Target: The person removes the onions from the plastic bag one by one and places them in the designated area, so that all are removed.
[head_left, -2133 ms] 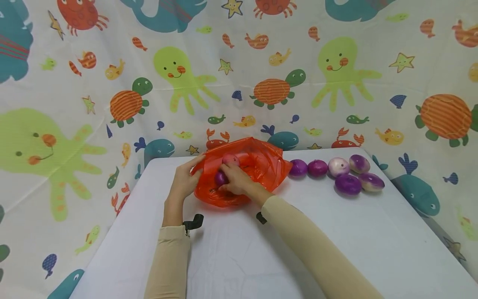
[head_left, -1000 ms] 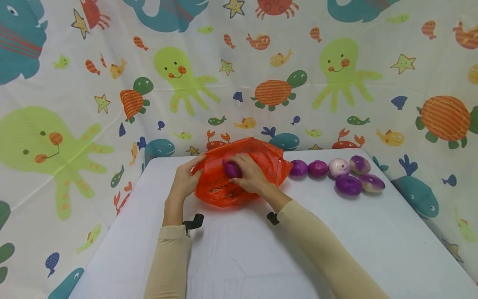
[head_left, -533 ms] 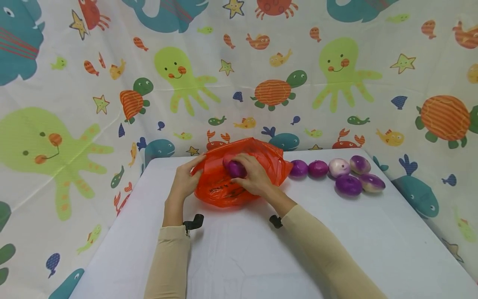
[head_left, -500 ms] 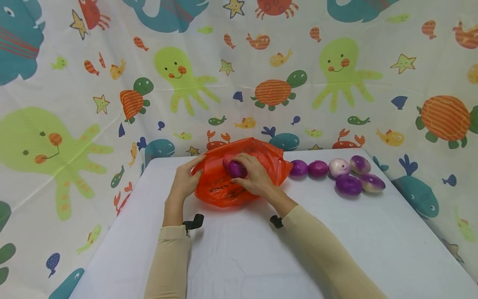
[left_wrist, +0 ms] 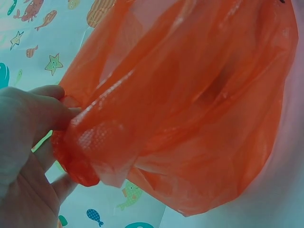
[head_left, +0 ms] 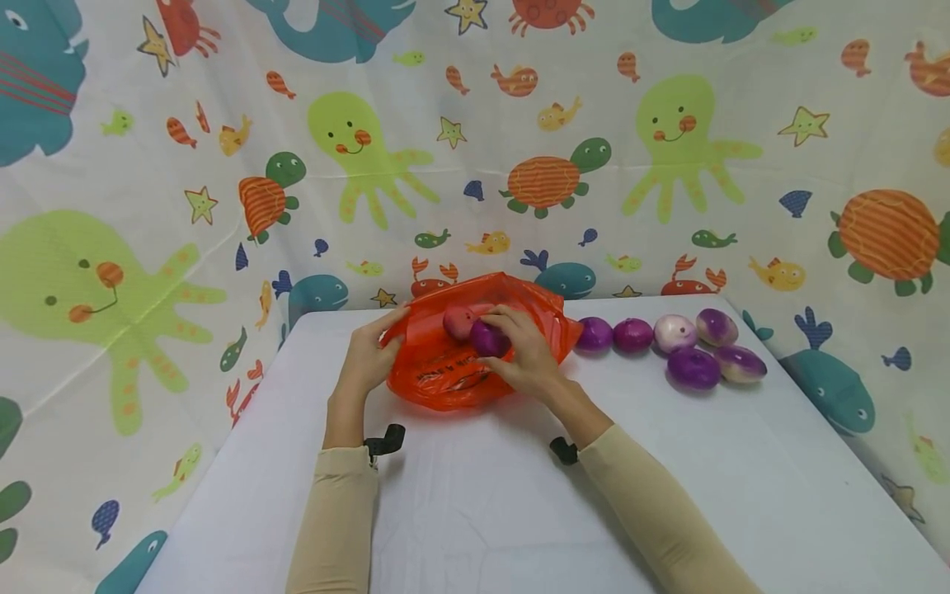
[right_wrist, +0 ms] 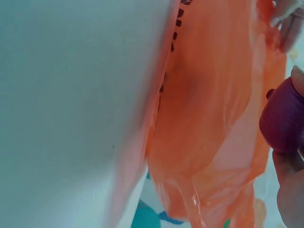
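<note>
A red plastic bag with dark print stands on the table, its mouth spread. My left hand grips the bag's edge on the left, and in the left wrist view its fingers pinch the red film. My right hand holds a dark purple onion over the bag's mouth, thumb below and fingers above. In the right wrist view the same onion shows at the right edge. A pinkish-red round onion shows just left of it, at the bag.
To the right of the bag, several purple and white onions lie together on the white table, the closest purple onion right by the bag's corner. A patterned sea-animal cloth hangs behind the table.
My right hand has moved to the right with the purple onion, from deeper in the bag toward its right side, uncovering the pinkish-red onion. The left hand has stayed on the bag's edge.
</note>
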{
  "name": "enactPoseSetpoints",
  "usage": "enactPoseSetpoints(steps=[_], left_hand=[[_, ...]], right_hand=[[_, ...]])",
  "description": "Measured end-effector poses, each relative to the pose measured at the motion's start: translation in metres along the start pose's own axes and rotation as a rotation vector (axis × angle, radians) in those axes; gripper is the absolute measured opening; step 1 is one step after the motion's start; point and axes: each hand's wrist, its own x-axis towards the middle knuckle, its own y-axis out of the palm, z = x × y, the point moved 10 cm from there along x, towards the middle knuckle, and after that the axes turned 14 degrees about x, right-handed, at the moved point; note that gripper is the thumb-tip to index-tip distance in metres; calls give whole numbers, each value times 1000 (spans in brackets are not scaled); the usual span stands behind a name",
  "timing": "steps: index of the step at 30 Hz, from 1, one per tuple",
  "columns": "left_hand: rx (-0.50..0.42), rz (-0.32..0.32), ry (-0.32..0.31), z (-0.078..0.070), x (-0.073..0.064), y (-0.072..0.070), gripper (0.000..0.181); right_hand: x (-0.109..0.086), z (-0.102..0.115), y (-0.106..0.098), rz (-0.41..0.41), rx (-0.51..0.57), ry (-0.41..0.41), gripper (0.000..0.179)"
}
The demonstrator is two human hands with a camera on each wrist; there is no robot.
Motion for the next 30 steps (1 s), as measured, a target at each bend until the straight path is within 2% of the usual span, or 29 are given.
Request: enactPoseSetpoints(steps=[5,13,30], left_hand=[[-4,-2,-3,0,0,0,55],[0,3,-9,0,-1,1,55],[-5,-1,9,-1,0,1,56]], right_hand=[[-3,6,-13,-28,24,-28,62],[-5,7,-29,-52,-10,-6,65],[-7,26,-59,-104,-28,-90,70]])
